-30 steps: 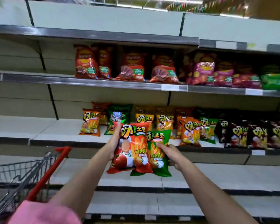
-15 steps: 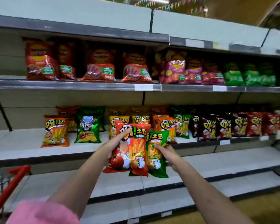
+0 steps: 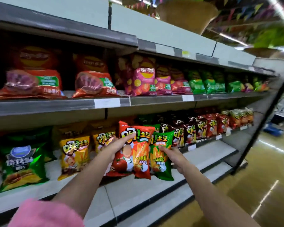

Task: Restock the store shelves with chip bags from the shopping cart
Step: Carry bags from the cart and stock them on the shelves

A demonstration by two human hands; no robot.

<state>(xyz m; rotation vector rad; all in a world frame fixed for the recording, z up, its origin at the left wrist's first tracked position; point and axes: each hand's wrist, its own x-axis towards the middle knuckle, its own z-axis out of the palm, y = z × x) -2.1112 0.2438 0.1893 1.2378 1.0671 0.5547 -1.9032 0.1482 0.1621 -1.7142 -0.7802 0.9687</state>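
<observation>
Red and green foil catch the store lights as a person holds two chip bags up before a half-stocked snack aisle. The left hand (image 3: 116, 145) grips the red chip bag (image 3: 133, 149) from its left side, fingers stretched across the printed front and the thumb apparently behind. The right hand (image 3: 172, 155) pinches the green chip bag (image 3: 161, 154), fingertips on its front face near the middle. Both bags hang upright, long axes vertical, the red one overlapping the green one's left edge.

Directly behind the bags runs the middle shelf (image 3: 203, 141), its front edge just beyond the fingers, so the coming move is judged a short push forward and slightly down. A row of green bags (image 3: 154, 126) of the same brand shows just above and behind the held pair; to its right stand dark bags (image 3: 189, 130), then red bags (image 3: 211, 124) toward the shelf's far right end. The red bag's matching row thus lies well to the right, nearer the right hand, while the green bag's slot sits almost straight ahead.

Yellow bags (image 3: 74, 154) and a larger green bag (image 3: 22, 163) crowd the shelf's left part and could snag the left hand's load. The upper shelf (image 3: 108, 102) carries larger red, pink and green bags. A pink sleeve (image 3: 44, 213) fills the lower left corner. No shopping cart is in view.
</observation>
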